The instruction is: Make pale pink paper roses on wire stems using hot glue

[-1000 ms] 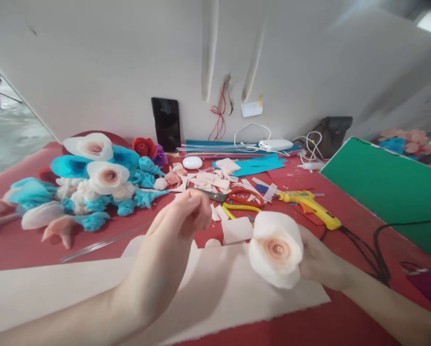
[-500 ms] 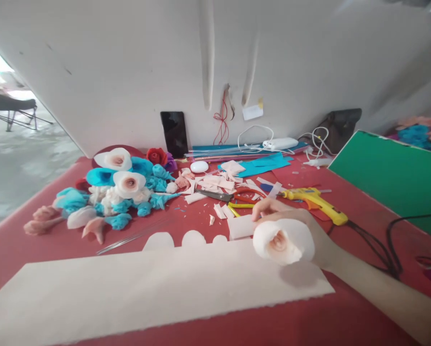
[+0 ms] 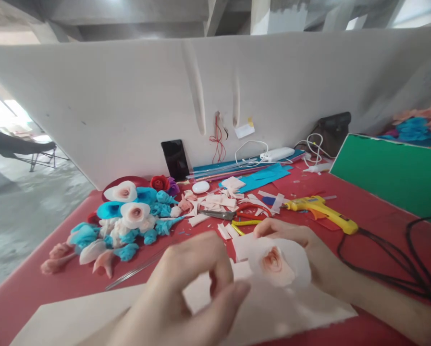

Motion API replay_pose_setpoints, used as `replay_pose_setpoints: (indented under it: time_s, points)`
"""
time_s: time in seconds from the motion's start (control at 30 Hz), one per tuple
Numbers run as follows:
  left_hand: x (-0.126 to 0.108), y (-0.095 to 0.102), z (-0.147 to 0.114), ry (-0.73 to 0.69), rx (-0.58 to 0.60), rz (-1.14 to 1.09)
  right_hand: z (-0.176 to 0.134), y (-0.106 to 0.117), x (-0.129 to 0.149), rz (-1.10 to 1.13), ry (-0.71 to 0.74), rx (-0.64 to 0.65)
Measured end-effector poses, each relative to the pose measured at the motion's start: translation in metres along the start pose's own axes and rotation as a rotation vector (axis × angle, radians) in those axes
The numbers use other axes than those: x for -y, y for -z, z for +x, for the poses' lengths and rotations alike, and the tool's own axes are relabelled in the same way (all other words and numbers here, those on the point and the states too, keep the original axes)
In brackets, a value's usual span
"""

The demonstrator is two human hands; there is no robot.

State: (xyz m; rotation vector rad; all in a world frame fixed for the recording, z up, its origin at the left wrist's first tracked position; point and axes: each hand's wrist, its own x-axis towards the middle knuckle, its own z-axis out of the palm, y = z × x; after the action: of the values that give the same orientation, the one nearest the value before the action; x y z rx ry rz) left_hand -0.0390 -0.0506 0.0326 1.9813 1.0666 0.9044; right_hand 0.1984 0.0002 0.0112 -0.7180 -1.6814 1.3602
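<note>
A white paper flower (image 3: 274, 262) with a peach, rolled centre faces up at the right. My right hand (image 3: 301, 240) is closed behind it, its fingers partly hidden by the petals. In the foreground my left hand (image 3: 186, 288) hovers left of the flower, apart from it, fingers loosely curled and thumb stretched towards the flower. Nothing shows between its fingers. Beneath both hands lies a long pale paper sheet (image 3: 81, 305); the left hand covers much of it. Past the right fingertips is a small pale paper piece (image 3: 241, 245).
Finished crepe flowers (image 3: 135, 215) are heaped at the left beside thin wires (image 3: 136, 271). Pliers (image 3: 218, 215), paper scraps (image 3: 218, 199) and a yellow glue gun (image 3: 321, 209) lie behind my hands. A phone (image 3: 175, 159) leans on the wall; a green board (image 3: 384, 173) stands right.
My left hand has come into view in the foreground, over the long sheet. My right hand still holds the flower. The camera has tilted up, showing the ceiling.
</note>
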Motion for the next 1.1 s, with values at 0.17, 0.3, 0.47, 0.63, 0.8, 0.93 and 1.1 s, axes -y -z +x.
replay_pose_setpoints:
  time_s: [0.17,0.3,0.47,0.63,0.8,0.93,1.1]
  points:
    - [-0.043,0.007,0.039,-0.094,-0.007,0.199,-0.005,-0.005,0.001,-0.046,-0.048,0.018]
    - [-0.037,0.003,0.035,-0.103,0.016,0.245,-0.007,-0.006,0.003,-0.115,-0.024,0.036]
    - [-0.035,0.001,0.037,-0.124,0.023,0.255,-0.006,-0.009,0.002,-0.210,0.044,0.047]
    - [-0.034,0.000,0.036,-0.188,-0.020,0.283,-0.008,-0.010,0.002,-0.263,0.104,0.080]
    - [-0.033,-0.003,0.035,-0.227,-0.040,0.280,-0.006,-0.011,0.003,-0.281,0.130,0.072]
    - [-0.030,-0.005,0.037,-0.242,-0.048,0.226,-0.003,-0.012,0.003,-0.249,0.135,0.078]
    - [-0.030,-0.003,0.036,-0.342,-0.049,0.183,-0.005,-0.011,0.001,-0.221,0.065,0.104]
